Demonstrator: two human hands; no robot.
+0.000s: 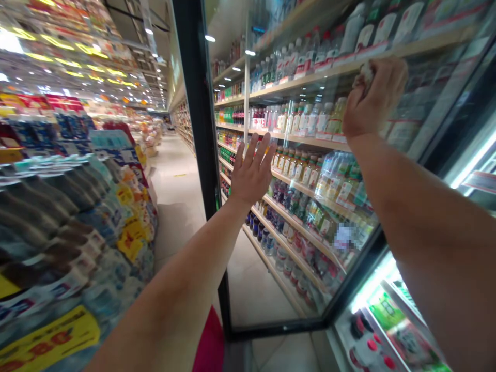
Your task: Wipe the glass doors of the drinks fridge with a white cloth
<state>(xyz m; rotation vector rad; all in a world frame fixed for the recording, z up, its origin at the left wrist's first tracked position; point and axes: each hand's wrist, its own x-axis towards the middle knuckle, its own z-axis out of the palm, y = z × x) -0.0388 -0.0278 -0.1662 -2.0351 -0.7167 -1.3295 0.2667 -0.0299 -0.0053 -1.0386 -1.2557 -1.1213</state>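
Observation:
In front of me a glass door [302,326] with a black frame stands swung open. My left hand [252,173] is at the left part of the pane, fingers stretched and spread, palm toward the glass; it holds nothing. Higher up on the right, my right hand [382,98] is closed around a crumpled, light-coloured cloth [364,78] against the upper part of the pane. The fingers hide most of the cloth, so its exact kind is unclear. Rows of drink bottles [296,168] on shelves show in the glass behind both hands.
Lit cooler shelves with several red-capped bottles [372,346] lie at the lower right. On the left stands a display of stacked wrapped packs [58,206] with a yellow price sign [50,338]. A tiled aisle [174,181] runs between that display and the door.

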